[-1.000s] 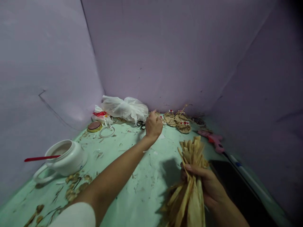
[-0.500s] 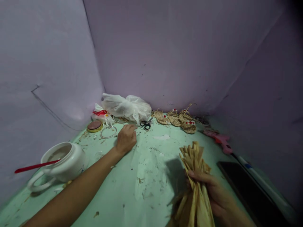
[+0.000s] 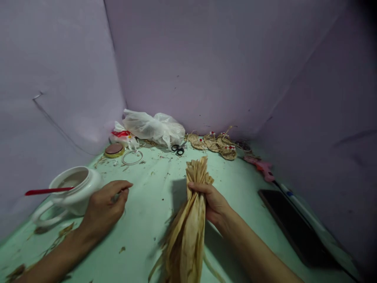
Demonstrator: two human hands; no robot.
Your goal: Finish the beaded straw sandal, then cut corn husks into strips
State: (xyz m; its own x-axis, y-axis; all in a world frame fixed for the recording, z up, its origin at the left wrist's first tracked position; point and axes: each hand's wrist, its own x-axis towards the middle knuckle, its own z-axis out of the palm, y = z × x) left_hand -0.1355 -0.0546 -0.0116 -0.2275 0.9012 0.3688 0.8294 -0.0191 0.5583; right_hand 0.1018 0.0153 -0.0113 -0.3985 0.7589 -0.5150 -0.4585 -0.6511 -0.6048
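Observation:
My right hand (image 3: 216, 202) is wrapped round a bundle of dried leaf strips (image 3: 188, 236), pale tan and gathered tight near the top. Its short cut ends fan out above my thumb, and the long strips hang toward the near edge of the view. My left hand (image 3: 107, 206) hovers beside the white teapot-shaped mug (image 3: 92, 184), thumb and forefinger brought together in a pinch. What lies between those fingertips, if anything, is too small to make out. Black-handled scissors (image 3: 178, 149) lie farther back on the pale green table (image 3: 141, 243).
A red stick (image 3: 48, 191) leans out of the mug. Along the back sit a white plastic bag (image 3: 154, 127), a round tin (image 3: 114, 149), a ring (image 3: 132, 158) and several woven slipper-shaped pieces (image 3: 227, 152). At right lie a pink glue gun (image 3: 262, 167) and a black phone (image 3: 294, 228).
My left hand has drawn back from near the scissors toward the mug. My right hand has carried the leaf bundle leftward to the middle. The view has shifted slightly.

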